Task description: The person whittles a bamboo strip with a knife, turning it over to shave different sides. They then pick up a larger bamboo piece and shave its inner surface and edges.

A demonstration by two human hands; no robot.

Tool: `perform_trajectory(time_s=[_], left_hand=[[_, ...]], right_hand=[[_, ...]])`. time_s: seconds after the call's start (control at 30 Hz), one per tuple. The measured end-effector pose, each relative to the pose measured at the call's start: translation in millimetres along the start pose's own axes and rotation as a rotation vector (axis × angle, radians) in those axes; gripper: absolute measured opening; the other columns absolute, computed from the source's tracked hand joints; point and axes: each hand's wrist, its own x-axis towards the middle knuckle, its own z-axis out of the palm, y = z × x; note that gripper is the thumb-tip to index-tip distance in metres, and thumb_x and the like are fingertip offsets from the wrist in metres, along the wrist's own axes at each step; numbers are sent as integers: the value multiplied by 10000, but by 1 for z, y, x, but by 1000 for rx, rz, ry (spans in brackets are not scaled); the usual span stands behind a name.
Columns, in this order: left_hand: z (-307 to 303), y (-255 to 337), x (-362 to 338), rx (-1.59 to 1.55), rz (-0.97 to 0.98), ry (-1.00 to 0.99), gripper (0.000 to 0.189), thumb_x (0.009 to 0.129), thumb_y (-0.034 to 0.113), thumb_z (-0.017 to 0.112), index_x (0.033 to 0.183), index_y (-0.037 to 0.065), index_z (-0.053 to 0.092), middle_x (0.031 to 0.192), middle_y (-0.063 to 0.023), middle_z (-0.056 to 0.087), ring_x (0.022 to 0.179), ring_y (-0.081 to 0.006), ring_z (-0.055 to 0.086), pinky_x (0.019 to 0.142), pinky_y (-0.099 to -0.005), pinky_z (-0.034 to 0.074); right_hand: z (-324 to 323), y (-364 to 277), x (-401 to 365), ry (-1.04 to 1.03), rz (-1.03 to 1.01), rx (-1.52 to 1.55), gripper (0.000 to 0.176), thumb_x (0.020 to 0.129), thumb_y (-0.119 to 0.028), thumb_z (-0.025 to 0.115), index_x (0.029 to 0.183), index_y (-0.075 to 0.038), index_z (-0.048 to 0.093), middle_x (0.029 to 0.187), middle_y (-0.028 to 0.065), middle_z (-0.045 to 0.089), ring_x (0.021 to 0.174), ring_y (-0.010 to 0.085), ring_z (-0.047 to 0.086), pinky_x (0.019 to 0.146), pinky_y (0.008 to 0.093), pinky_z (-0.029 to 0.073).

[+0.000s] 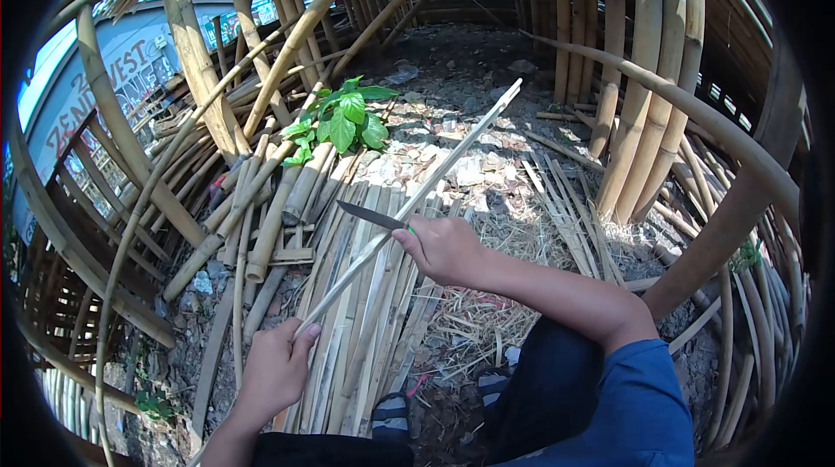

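Note:
My right hand (pixel 442 250) is closed round the handle of a knife (pixel 372 216), whose dark blade points left and lies across a long bamboo strip (pixel 452 156). The strip slants from the lower left up to the upper right, passing beside the right hand's fingers. Near its lower part my left hand (pixel 280 363) is wrapped round it, thumb on top. Under the strip, many split bamboo slats (pixel 361 319) lie side by side on the ground.
Thick bamboo poles (pixel 644 145) stand at the right, and a curved pole (pixel 678 102) arches across there. A green leafy plant (pixel 344 119) grows beyond the slats. Cut bamboo pieces (pixel 283 215) lie at the left. Shavings (pixel 474 328) cover the ground by my feet.

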Motion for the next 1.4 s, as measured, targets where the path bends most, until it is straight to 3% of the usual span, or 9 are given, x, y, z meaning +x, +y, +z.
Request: perform_trajectory(time_s=[0.17,0.43,0.5,1.17,1.23,1.27,1.3,1.33,1.4], left_hand=[[-4,-2,-4,-10,-30,-9,347,987,222,574,784,-58,594,524,-207,498,456,-347,504,493,-435,368],[-4,4,-6,49,5,-31,353,996,233,558,800,-57,600,540,-216,517,482,-374,531,499,-446,375],[-3,2,-5,52,8,-42,352,994,241,565,822,-61,619,495,-93,461,453,-139,431,473,-345,350],[4,-1,0,75,39,-31,360,1000,245,559,815,-57,624,468,-80,457,404,-152,456,439,-344,343],[4,0,-1,72,46,-30,358,999,242,560,815,-59,623,470,-80,456,412,-148,453,440,-346,342],[2,-1,-1,59,17,-12,364,995,239,566,786,-57,604,503,-149,481,439,-253,480,468,-389,358],[1,-1,-2,44,-12,6,373,991,236,571,757,-54,585,536,-217,505,466,-358,507,495,-432,373],[-2,0,-5,43,-10,6,373,991,236,571,757,-54,585,536,-217,505,466,-358,507,495,-432,373],[-10,-1,-13,22,-41,57,384,991,237,573,744,-57,578,513,-193,487,439,-300,485,478,-411,360]], right_hand=[[0,20,3,-2,61,-28,487,1027,-412,443,735,-43,571,555,145,581,485,361,609,468,460,501],[-4,35,-2,41,-81,-83,489,1016,-413,467,717,-39,563,570,130,593,466,337,603,444,431,493],[-5,37,-4,46,-74,-96,487,1013,-417,471,720,-39,562,566,127,593,463,333,603,442,429,492],[-7,59,-8,61,-161,-238,473,996,-444,494,749,-47,561,584,100,603,467,295,608,429,399,485],[-7,62,-9,31,-123,-257,490,1010,-446,463,743,-47,561,591,118,606,475,310,609,439,414,484],[-8,67,-9,32,-122,-258,490,1010,-446,463,743,-47,561,591,118,606,475,310,609,439,414,484],[-10,77,-9,39,56,-246,513,1021,-453,430,740,-45,565,591,136,602,496,329,614,464,435,488],[-12,89,-10,46,233,-232,539,1032,-460,397,736,-43,568,591,153,598,516,347,618,489,456,492],[-19,122,-22,74,325,-232,568,1040,-464,362,742,-31,576,597,179,597,555,374,622,533,481,495]])
